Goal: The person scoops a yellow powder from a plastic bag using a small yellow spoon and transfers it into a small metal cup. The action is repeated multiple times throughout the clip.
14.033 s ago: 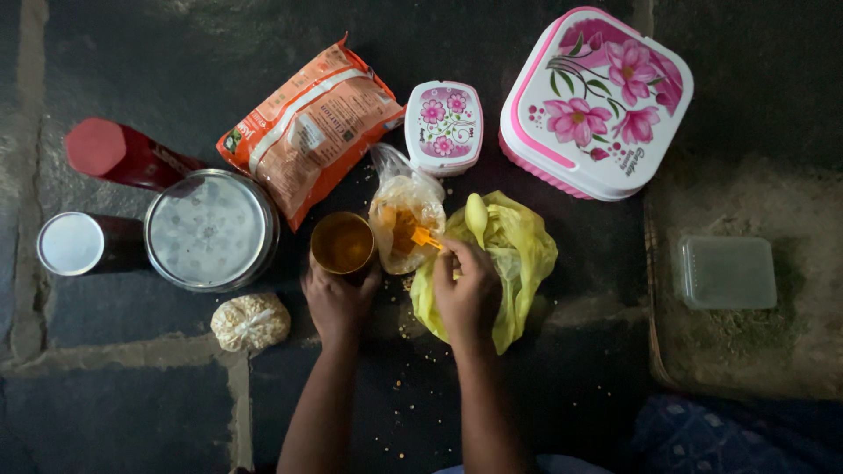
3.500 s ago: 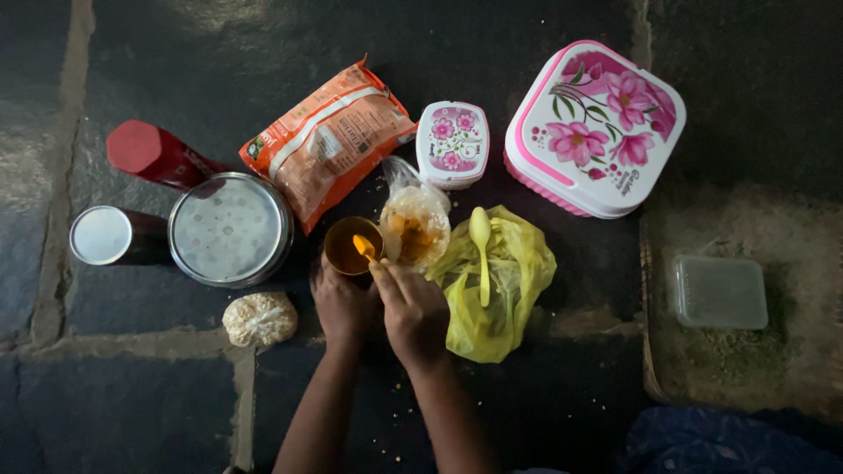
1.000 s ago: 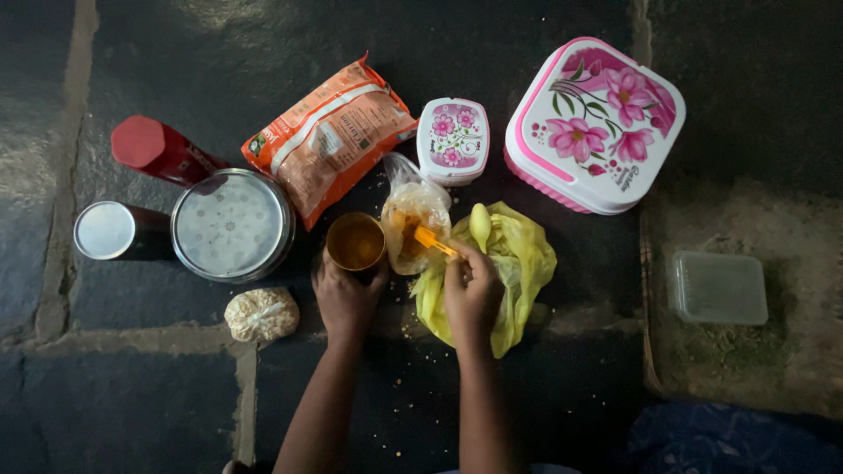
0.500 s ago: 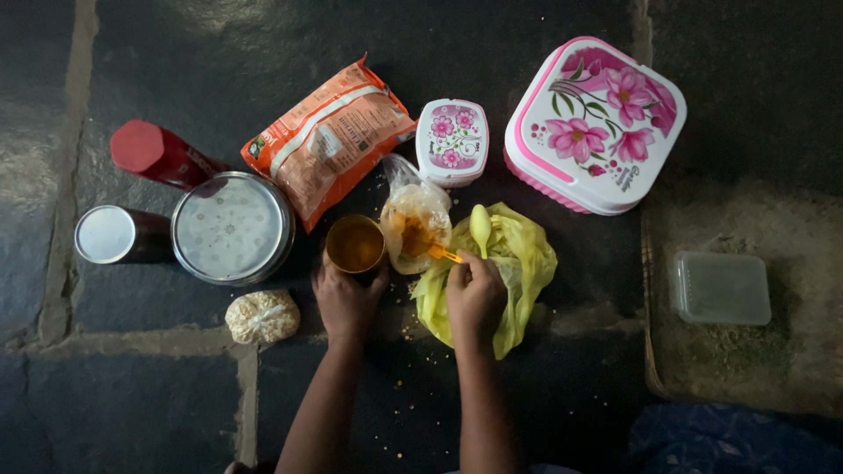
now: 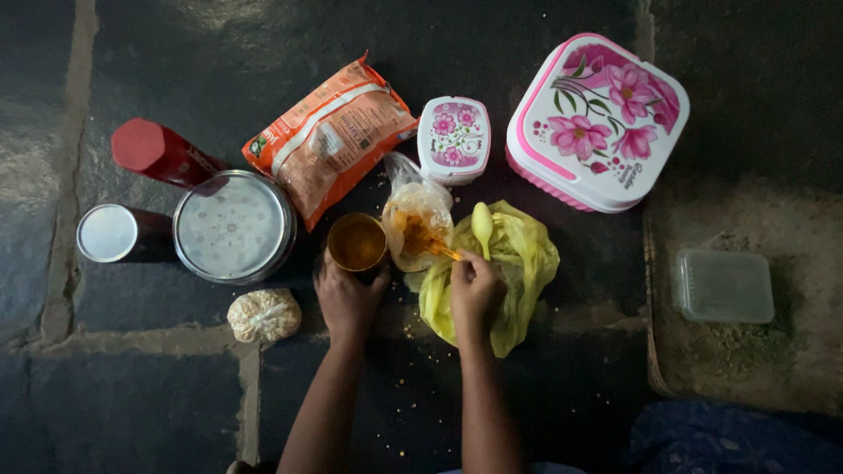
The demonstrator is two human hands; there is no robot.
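My left hand (image 5: 348, 297) grips the near side of a small round metal cup (image 5: 356, 242) with yellow-brown contents. My right hand (image 5: 474, 291) holds a small orange spoon (image 5: 436, 247), its bowl pushed into an open clear plastic bag of orange-yellow powder (image 5: 416, 225) just right of the cup. A pale yellow spoon (image 5: 482, 225) lies on a crumpled yellow plastic bag (image 5: 518, 263) under and beside my right hand.
An orange food packet (image 5: 327, 136), a small floral box (image 5: 453, 140) and a large pink floral box (image 5: 597, 121) lie behind. A steel lidded tin (image 5: 234, 226), two red canisters (image 5: 158, 154) (image 5: 118, 234) and a tied grain bag (image 5: 263, 315) sit left. A clear tub (image 5: 724, 285) sits right.
The orange spoon went from the cup 3.5 s ago back to the powder bag; over the last second its bowl has dipped deeper into the bag. My left hand stays on the cup.
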